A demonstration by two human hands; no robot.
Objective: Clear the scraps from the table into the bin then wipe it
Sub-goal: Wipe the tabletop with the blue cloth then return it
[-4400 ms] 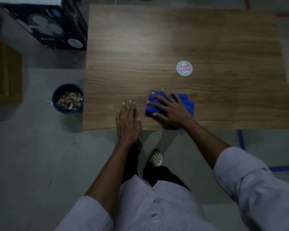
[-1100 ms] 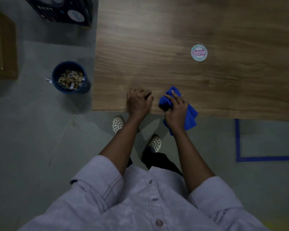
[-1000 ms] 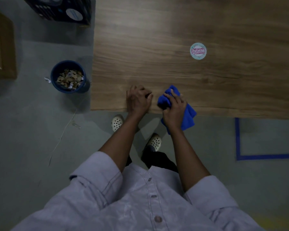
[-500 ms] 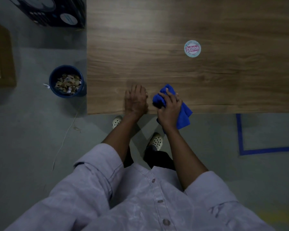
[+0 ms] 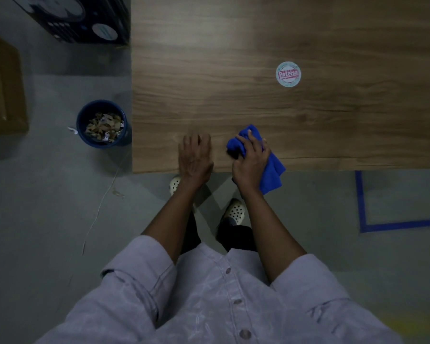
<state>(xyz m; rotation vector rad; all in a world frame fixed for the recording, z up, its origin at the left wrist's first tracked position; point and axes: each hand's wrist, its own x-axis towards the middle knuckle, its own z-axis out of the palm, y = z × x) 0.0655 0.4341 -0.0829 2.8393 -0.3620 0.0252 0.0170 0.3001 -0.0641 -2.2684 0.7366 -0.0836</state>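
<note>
I see my left hand (image 5: 195,157) lying flat on the wooden table (image 5: 233,90) by its near edge, fingers straight and holding nothing. Just beside it, my right hand (image 5: 250,165) is curled around the bunched blue cloth (image 5: 273,173), which rests on the table with one corner hanging past the edge. A round sticker (image 5: 288,74) sits farther in. The blue bin (image 5: 102,145) stands on the grey floor beside the table's left side, with scraps (image 5: 103,126) inside.

A brown wood-grain laminate table (image 5: 233,58) carries a bright blue crumpled cloth (image 5: 274,170) and a round white sticker (image 5: 288,74) ringed in teal with pink lettering. Left of the table, a dark blue round plastic bin (image 5: 102,144) holds tan and white paper scraps (image 5: 103,126).
</note>
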